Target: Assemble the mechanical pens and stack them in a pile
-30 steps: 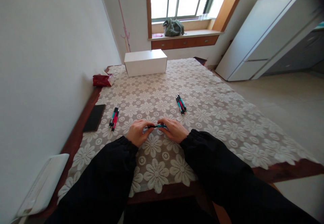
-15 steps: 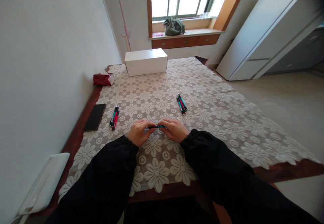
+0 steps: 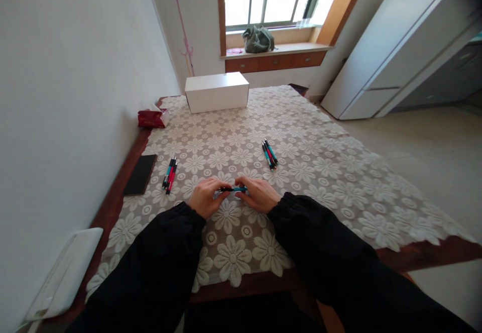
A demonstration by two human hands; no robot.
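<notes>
Both hands are together over the near part of the tabletop [image 3: 425, 255], either side of a single pen [image 3: 231, 189]. The pen lies roughly level between them, black toward the left and teal toward the right. The left hand [image 3: 204, 198] is closed to a narrow pinch, with thumb and forefinger gripping the black part. The right hand [image 3: 259, 194] is curled about the teal end, thumb below and forefinger above with a narrow gap between them — whether either presses on the barrel cannot be told from this view.

Visibility is limited. The remaining fingers of both hands are tucked behind or beneath and cannot be fully inspected. The pen's outer ends run in among the fingers, and fine details of clip and tip are too small to read. It cannot be told whether the pen touches the patterned cloth [image 3: 312, 144] below. Black sleeves [image 3: 158, 257] cover both wrists and run out of view at the bottom.

Two groups of pens lie on the cloth: one [image 3: 170, 175] to the left of the left hand, the other [image 3: 269, 155] beyond the right hand. Each includes teal and red barrels; overlap prevents a reliable count. A flat black item [image 3: 140, 175] lies just beside the left group — its nature is unclear. A white box [image 3: 217, 93] stands at the far end, a red packet [image 3: 152, 118] near the wall.
</notes>
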